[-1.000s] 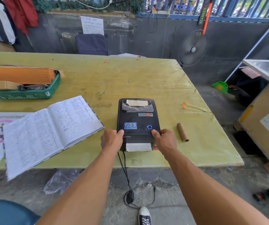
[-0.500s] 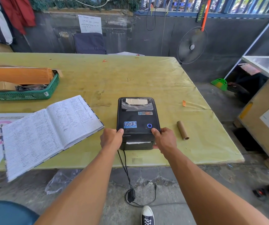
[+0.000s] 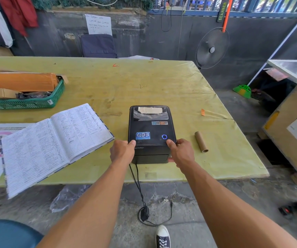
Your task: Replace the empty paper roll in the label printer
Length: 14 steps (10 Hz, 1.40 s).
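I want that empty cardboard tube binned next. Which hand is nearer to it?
Right. The right hand grips the printer's front right corner, just left of the cardboard tube; the left hand is across the printer.

Both hands grip the closed printer [image 3: 152, 129]

Left hand [image 3: 122, 152] and right hand [image 3: 180, 153] clasp its front corners, thumbs on the lid; an empty core [image 3: 201, 141] lies just right.

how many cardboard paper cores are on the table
1. The empty cardboard core lies on its side on the yellow table, just right of the label printer and apart from it. Any roll inside the closed printer is hidden.
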Each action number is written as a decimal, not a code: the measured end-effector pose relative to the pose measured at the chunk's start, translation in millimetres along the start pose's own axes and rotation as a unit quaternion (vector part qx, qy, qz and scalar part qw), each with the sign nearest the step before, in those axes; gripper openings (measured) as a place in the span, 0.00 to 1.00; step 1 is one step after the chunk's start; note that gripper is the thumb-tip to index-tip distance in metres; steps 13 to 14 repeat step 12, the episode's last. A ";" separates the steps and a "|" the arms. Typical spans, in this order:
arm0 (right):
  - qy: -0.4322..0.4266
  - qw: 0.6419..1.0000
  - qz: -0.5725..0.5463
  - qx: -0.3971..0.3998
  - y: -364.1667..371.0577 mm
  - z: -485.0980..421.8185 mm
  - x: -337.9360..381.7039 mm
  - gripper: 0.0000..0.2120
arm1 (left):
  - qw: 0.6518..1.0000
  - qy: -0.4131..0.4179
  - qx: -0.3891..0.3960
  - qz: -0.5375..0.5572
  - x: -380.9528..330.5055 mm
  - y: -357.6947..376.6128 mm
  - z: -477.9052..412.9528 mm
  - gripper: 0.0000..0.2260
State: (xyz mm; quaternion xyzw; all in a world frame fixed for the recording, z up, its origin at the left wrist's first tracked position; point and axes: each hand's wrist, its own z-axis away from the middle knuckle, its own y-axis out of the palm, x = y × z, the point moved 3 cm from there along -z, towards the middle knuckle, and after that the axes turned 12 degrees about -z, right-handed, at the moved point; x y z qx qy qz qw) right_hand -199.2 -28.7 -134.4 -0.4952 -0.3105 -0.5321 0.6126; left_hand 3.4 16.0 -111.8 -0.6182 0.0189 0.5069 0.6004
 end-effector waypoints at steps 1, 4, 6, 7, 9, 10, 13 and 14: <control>-0.002 1.000 0.008 0.001 -0.5 -0.2 0.4 0.19 | 1.000 -0.003 0.000 0.005 -0.9 -0.2 1.4 0.22; -0.004 1.000 0.017 0.003 -2.3 2.9 2.5 0.17 | 1.000 -0.015 0.019 0.017 -0.5 -0.2 2.3 0.18; -0.005 1.000 0.026 -0.006 -2.1 4.4 4.6 0.15 | 0.999 -0.021 0.018 0.027 -1.5 0.0 4.0 0.20; -0.002 0.999 0.030 -0.018 1.3 6.2 4.5 0.16 | 1.000 -0.011 0.022 0.009 -0.7 -1.9 4.4 0.19; -0.001 0.996 0.092 0.009 1.3 8.0 8.0 0.16 | 0.998 0.017 0.066 -0.004 7.8 -2.1 4.5 0.14; 0.011 0.993 0.117 0.011 -11.9 14.2 10.1 0.16 | 0.996 0.014 0.079 -0.036 23.7 -11.4 10.9 0.11; -0.040 0.996 -0.081 -0.011 -50.8 34.3 75.2 0.08 | 0.996 -0.028 0.037 -0.079 118.5 12.1 22.4 0.06; -0.040 0.996 -0.081 -0.011 -50.8 34.3 75.2 0.08 | 0.996 -0.028 0.037 -0.079 118.5 12.1 22.4 0.06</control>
